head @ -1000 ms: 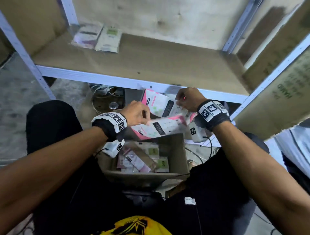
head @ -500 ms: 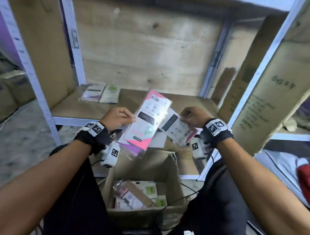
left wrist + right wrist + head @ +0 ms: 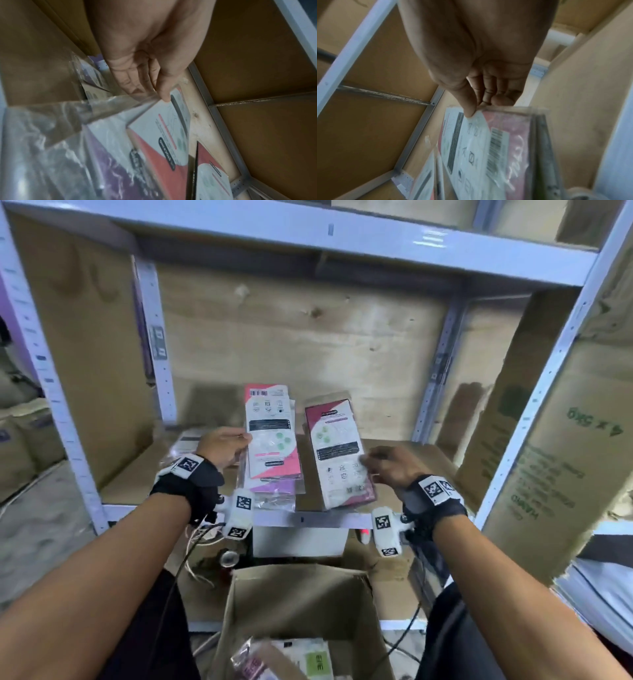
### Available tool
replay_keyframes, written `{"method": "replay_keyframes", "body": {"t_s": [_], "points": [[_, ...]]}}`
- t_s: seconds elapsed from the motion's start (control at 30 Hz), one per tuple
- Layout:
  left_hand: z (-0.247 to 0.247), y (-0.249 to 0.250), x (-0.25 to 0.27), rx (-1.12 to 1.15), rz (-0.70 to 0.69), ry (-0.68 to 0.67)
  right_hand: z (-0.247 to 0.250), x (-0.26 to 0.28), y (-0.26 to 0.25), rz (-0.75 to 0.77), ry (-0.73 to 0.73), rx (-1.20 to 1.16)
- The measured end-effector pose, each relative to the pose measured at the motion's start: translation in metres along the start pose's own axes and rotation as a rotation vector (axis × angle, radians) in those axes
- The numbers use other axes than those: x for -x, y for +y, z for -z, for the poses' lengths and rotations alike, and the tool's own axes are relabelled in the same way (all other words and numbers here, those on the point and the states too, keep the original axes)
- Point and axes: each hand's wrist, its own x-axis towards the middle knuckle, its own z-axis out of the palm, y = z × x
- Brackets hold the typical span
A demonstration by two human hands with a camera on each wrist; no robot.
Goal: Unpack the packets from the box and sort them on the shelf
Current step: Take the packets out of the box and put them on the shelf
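Observation:
My left hand pinches a small stack of plastic-wrapped packets, pink-and-white on top and purple beneath, held upright over the wooden shelf. In the left wrist view the thumb presses the pink packet. My right hand pinches the edge of another pink-and-white packet beside the first. The right wrist view shows thumb and fingers clamped on that packet's edge. The open cardboard box sits below with more packets inside.
Earlier packets lie at the shelf's left, partly hidden by my left hand. White metal uprights frame the bay. A large cardboard carton leans at the right. Cables hang under the shelf edge.
Both hands have risen from the box to shelf height with their packets. The packets have turned upright and separated, and the view has tilted upward.

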Motion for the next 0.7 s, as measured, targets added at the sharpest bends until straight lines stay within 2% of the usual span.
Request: {"method": "replay_keyframes", "body": {"t_s": [0.13, 0.4, 0.53, 0.7], "points": [[0.014, -0.002, -0.031, 0.056, -0.005, 0.114, -0.026, -0.027, -0.003, -0.011, -0.063, -0.142], [0.066, -0.017, -0.100, -0.018, 0.022, 0.251, -0.096, -0.103, -0.014, -0.062, -0.154, -0.264], [0.099, -0.027, -0.134, -0.055, 0.111, 0.241, -0.143, -0.146, -0.019, -0.129, -0.186, -0.301], [0.128, -0.032, -0.165, -0.118, 0.135, 0.250, -0.192, -0.197, -0.019, -0.223, -0.227, -0.370]]}}
